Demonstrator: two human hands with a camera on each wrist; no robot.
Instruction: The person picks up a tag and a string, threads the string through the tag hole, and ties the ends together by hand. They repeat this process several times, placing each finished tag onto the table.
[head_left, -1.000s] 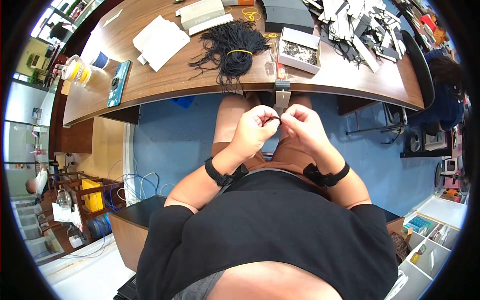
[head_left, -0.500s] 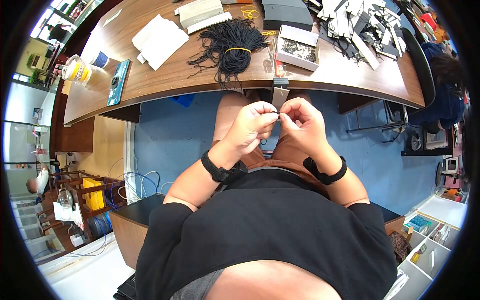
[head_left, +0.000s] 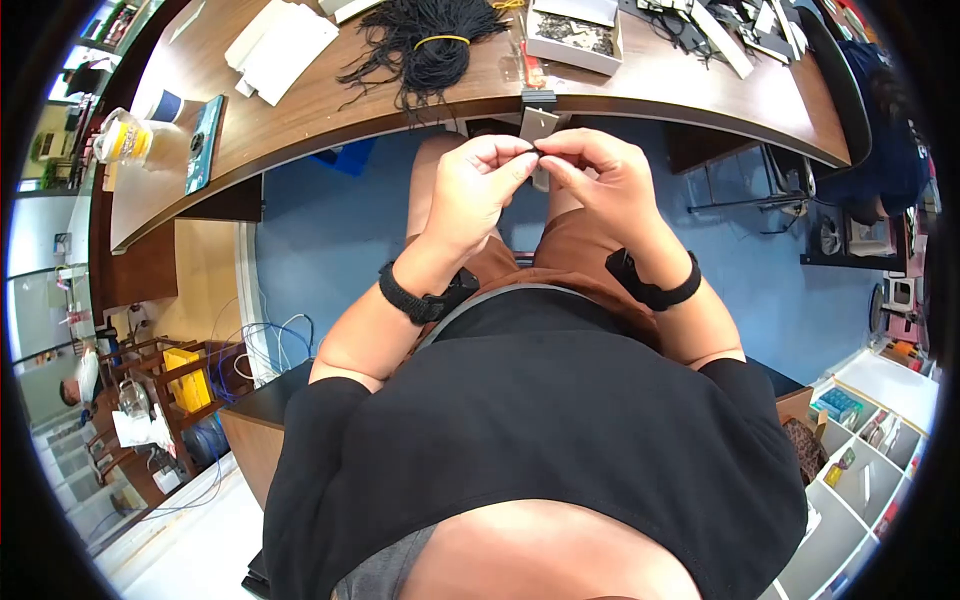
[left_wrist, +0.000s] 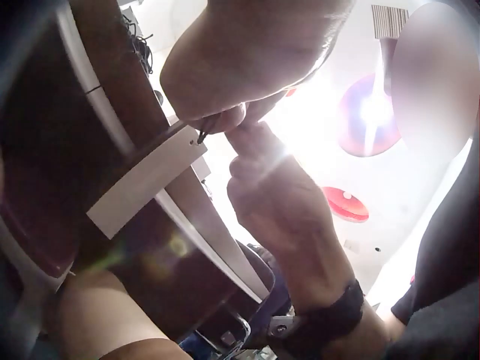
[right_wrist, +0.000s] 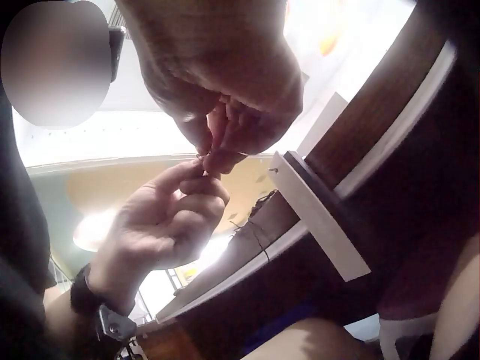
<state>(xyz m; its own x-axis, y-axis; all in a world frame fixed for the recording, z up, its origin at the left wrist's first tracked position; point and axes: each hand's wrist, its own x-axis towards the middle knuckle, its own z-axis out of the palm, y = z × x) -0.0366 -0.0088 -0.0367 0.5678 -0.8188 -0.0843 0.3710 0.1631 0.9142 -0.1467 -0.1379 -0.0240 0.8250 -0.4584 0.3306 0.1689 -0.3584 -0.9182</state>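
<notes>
Both hands are raised in front of the wooden table's edge (head_left: 650, 105), fingertips meeting. My left hand (head_left: 518, 160) and right hand (head_left: 556, 162) pinch a short piece of black cord (head_left: 536, 151) between thumb and fingers. In the left wrist view the cord's end (left_wrist: 202, 136) pokes out under the left hand (left_wrist: 225, 120), with the right hand (left_wrist: 251, 142) touching it. A white paper tag (head_left: 540, 124) hangs from a clip on the table edge just behind the fingers, also seen as the tag (right_wrist: 319, 214) in the right wrist view.
On the table lie a bundle of black cords (head_left: 430, 45) tied with a yellow band, a box of small parts (head_left: 575, 30), white papers (head_left: 275, 45), a phone (head_left: 205, 130) and a jar (head_left: 120, 135). A black chair (head_left: 840, 90) stands at right.
Both hands have risen toward the table edge and the hanging tag, still pinching the black cord between them. The head view has tilted down.
</notes>
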